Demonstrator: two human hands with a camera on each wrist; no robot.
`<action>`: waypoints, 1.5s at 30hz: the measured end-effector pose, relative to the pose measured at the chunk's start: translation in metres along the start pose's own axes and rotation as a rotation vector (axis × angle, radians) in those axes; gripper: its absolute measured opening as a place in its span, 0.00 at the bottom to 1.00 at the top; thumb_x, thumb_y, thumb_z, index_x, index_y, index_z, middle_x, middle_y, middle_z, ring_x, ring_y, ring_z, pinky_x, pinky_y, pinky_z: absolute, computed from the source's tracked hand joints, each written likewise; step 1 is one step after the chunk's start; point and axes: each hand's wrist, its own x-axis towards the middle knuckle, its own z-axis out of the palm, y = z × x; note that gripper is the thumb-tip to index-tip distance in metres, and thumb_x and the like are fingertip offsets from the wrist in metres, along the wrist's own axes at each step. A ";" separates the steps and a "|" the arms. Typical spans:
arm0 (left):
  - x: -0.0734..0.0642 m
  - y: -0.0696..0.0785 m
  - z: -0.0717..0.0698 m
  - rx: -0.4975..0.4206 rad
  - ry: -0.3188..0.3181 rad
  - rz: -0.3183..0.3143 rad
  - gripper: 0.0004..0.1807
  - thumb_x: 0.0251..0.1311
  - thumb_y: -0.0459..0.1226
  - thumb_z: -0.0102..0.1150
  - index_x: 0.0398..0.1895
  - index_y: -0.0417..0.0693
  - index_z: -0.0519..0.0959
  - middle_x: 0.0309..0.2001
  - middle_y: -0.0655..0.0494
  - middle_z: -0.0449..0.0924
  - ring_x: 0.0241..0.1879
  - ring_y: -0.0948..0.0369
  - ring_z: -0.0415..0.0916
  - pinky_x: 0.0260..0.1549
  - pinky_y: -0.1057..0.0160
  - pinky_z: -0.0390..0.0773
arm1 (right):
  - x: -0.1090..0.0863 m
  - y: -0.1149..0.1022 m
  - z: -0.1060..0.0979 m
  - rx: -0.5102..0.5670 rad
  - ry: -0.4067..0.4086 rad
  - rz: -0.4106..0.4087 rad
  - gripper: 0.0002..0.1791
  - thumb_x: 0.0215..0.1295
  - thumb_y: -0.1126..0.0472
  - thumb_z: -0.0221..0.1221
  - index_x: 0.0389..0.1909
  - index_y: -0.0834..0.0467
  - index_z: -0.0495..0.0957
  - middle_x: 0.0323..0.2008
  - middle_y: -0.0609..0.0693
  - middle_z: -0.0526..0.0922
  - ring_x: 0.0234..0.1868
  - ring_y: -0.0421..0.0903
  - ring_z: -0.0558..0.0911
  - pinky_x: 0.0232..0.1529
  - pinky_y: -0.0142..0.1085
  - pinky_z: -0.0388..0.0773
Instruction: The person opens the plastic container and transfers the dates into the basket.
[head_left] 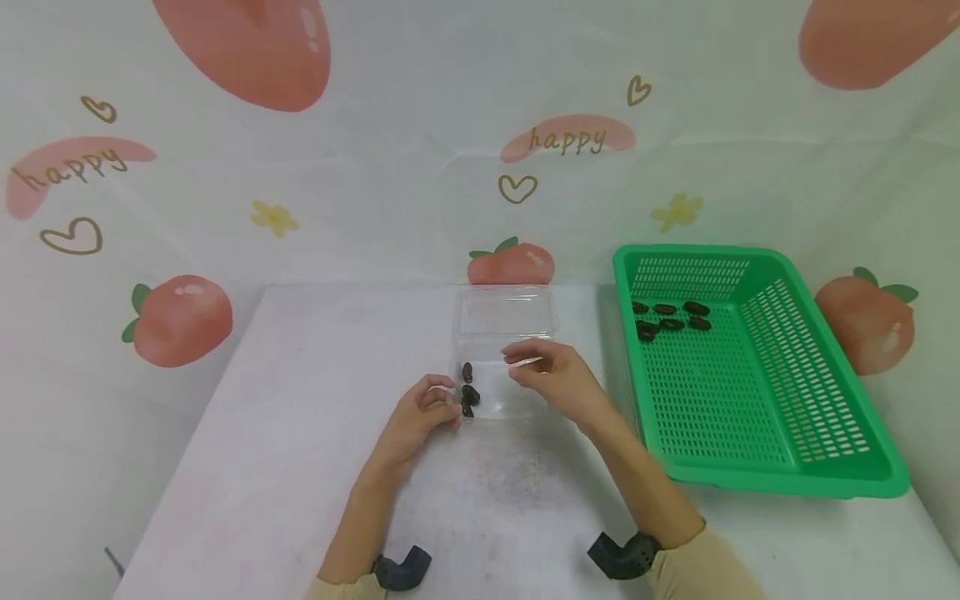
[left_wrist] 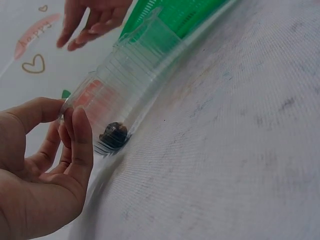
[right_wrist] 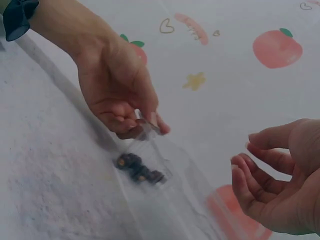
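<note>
A clear plastic box (head_left: 513, 402) lies on the white table with its lid (head_left: 504, 313) folded back toward the wall. Several dark brown, oval, wrinkled pieces like dried dates (head_left: 470, 395) sit along the box's left side. At that side, my left hand (head_left: 415, 419) pinches the rim between thumb and fingers, seen closely in the left wrist view. Over the right part of the box hovers my right hand (head_left: 558, 382). Its fingers are loosely bent, thumb and fingertips apart, with nothing between them in the right wrist view (right_wrist: 285, 175).
To the right stands a green plastic basket (head_left: 780, 482) with slotted walls. Several more dark pieces (head_left: 671, 324) lie inside it, toward its far left corner. A white cloth wall (head_left: 390, 208) printed with fruit rises behind the table.
</note>
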 end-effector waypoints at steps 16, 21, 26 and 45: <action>0.001 -0.002 -0.001 -0.002 -0.019 0.008 0.23 0.57 0.24 0.62 0.56 0.34 0.69 0.32 0.55 0.73 0.29 0.60 0.77 0.37 0.63 0.82 | 0.049 0.029 0.033 -0.080 -0.001 -0.008 0.16 0.61 0.69 0.64 0.50 0.65 0.83 0.45 0.58 0.86 0.44 0.50 0.86 0.44 0.39 0.83; 0.002 -0.002 -0.002 0.002 -0.029 0.016 0.23 0.57 0.24 0.62 0.56 0.33 0.68 0.32 0.54 0.72 0.29 0.60 0.76 0.37 0.62 0.81 | 0.057 0.033 0.042 -0.113 0.014 -0.002 0.16 0.59 0.69 0.65 0.49 0.65 0.84 0.42 0.56 0.87 0.43 0.50 0.87 0.43 0.37 0.83; 0.002 -0.001 -0.002 0.001 -0.028 0.011 0.23 0.57 0.23 0.61 0.56 0.33 0.68 0.32 0.54 0.72 0.29 0.61 0.76 0.37 0.62 0.82 | 0.063 0.040 0.051 -0.170 0.020 0.028 0.16 0.56 0.69 0.65 0.47 0.64 0.85 0.40 0.53 0.88 0.41 0.47 0.87 0.43 0.36 0.83; 0.004 -0.003 -0.001 0.013 -0.008 0.011 0.21 0.54 0.22 0.61 0.52 0.37 0.71 0.34 0.53 0.71 0.29 0.62 0.75 0.35 0.62 0.82 | 0.063 0.039 0.060 -0.402 -0.069 -0.019 0.12 0.50 0.67 0.71 0.38 0.58 0.86 0.25 0.44 0.84 0.28 0.37 0.79 0.35 0.32 0.76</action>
